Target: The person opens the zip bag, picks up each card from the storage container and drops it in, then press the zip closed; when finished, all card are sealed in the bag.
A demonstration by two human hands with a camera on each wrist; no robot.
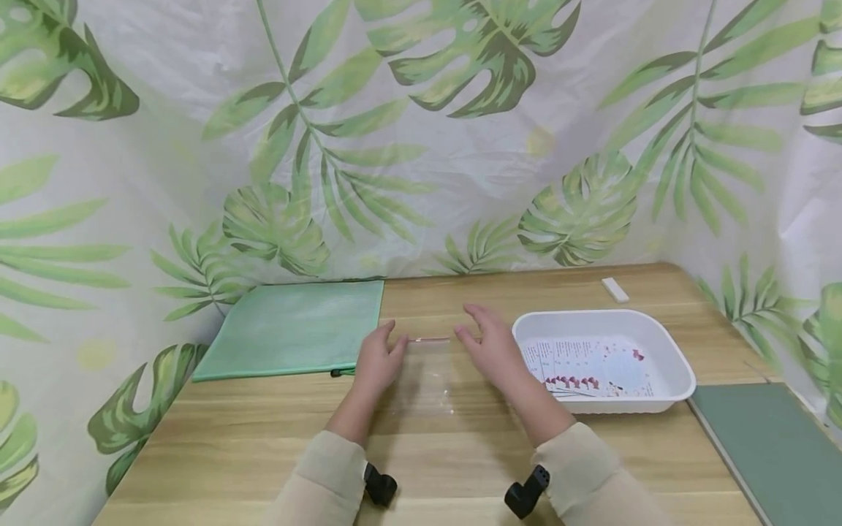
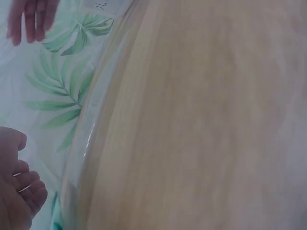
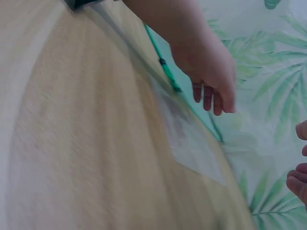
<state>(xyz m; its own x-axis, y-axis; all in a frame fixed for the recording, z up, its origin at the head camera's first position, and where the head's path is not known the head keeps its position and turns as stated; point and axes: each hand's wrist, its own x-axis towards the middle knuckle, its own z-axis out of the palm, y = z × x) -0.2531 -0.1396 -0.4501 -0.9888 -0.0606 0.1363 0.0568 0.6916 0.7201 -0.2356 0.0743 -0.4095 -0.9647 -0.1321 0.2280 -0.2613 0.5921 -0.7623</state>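
A clear plastic sleeve (image 1: 424, 383) lies flat on the wooden table, with a thin shiny strip along its far edge. My left hand (image 1: 379, 359) is at the sleeve's upper left corner, thumb and fingers loosely bent with nothing gripped. To the right of the sleeve my right hand (image 1: 492, 349) hovers, its fingers spread and relaxed. The right wrist view shows the sleeve (image 3: 194, 148) below both hands, with the left hand's (image 3: 208, 67) fingers hanging down. Loosely curled, the left hand (image 2: 19, 191) also appears at the left wrist view's lower left.
A white plastic tray (image 1: 674, 365) holding printed sheets (image 1: 592, 365) stands to the right. Behind it lies a small white block (image 1: 615, 290). A green zip pouch (image 1: 296, 321) is at the back left, a grey-green board (image 1: 770, 446) at the right edge. Leaf-patterned cloth (image 1: 460, 168) hangs behind.
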